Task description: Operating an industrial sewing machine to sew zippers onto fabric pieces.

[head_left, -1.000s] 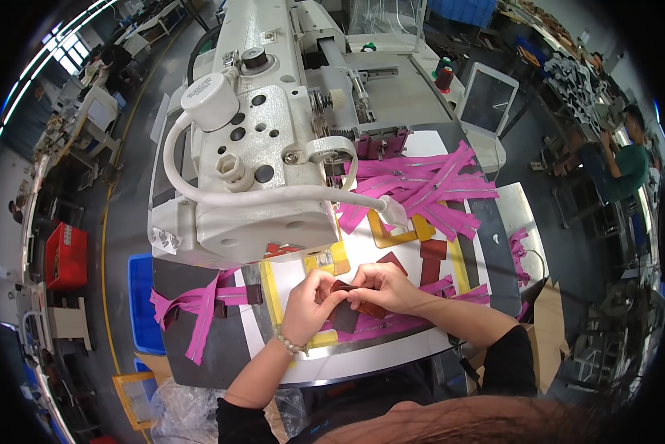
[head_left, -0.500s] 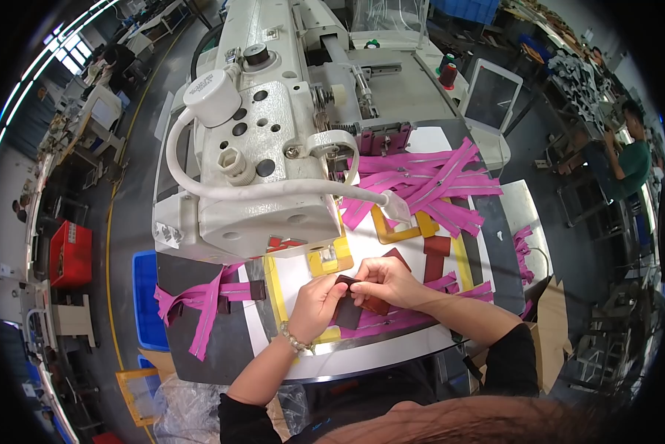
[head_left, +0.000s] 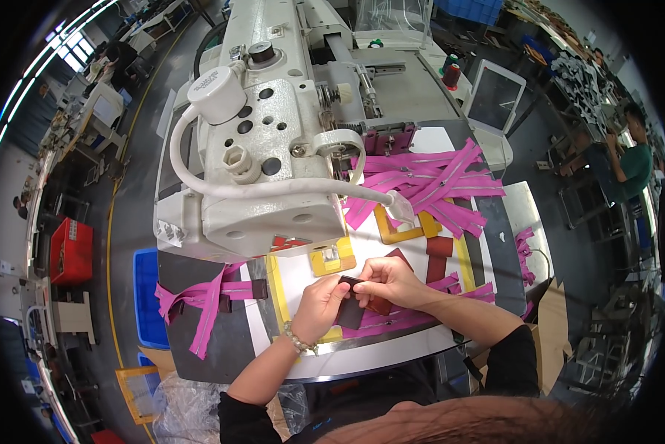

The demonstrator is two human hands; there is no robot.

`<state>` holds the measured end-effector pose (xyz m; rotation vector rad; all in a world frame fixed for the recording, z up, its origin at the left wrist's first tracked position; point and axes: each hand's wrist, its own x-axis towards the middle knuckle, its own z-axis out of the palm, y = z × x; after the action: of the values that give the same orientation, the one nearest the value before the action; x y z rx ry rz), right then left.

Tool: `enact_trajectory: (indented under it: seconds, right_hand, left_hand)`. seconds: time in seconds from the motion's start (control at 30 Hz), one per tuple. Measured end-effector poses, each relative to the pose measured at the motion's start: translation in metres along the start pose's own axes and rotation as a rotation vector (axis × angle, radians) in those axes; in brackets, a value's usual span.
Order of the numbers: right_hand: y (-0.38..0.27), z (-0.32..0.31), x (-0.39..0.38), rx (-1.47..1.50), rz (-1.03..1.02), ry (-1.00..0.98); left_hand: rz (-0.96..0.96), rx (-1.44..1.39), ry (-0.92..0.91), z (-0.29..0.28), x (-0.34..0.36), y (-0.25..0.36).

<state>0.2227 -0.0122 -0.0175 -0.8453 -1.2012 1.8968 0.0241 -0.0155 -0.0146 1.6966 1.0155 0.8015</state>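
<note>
Between both hands, over the near part of the work plate, is a small dark brown flat piece (head_left: 352, 315), possibly leather. My left hand (head_left: 319, 305) pinches its upper edge between thumb and fingers. Fingertips of my right hand (head_left: 393, 283) grip the same edge from the other side, partly hiding it. Under the right wrist lie magenta zippers (head_left: 392, 321) and a reddish-brown piece (head_left: 379, 305). Just beyond my hands sits a yellow frame (head_left: 332, 257). More reddish-brown pieces (head_left: 437, 255) lie to the right.
A large white sewing machine head (head_left: 273, 200) with a hose stands over the plate. Beyond it at right is a magenta zipper pile (head_left: 436, 181); zippers with dark ends (head_left: 210, 300) lie left. A blue bin (head_left: 149, 303) and cardboard box (head_left: 552, 333) flank the table. A person (head_left: 632, 163) sits far right.
Both hands keep their hold on the dark brown piece and have barely moved. The whole view has shifted very slightly.
</note>
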Motion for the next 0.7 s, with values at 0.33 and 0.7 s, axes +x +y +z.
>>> enact_trajectory:
  seconds: [0.33, 0.7]
  right_hand:
    - [0.0020, -0.0016, -0.0012, -0.013, 0.041, 0.003]
    - [0.0008, 0.0012, -0.0010, -0.010, -0.004, 0.012]
  left_hand:
    - [0.002, -0.005, 0.000, 0.0017, 0.0000, 0.0018]
    - [0.004, 0.034, 0.009, -0.0006, 0.0019, 0.0058]
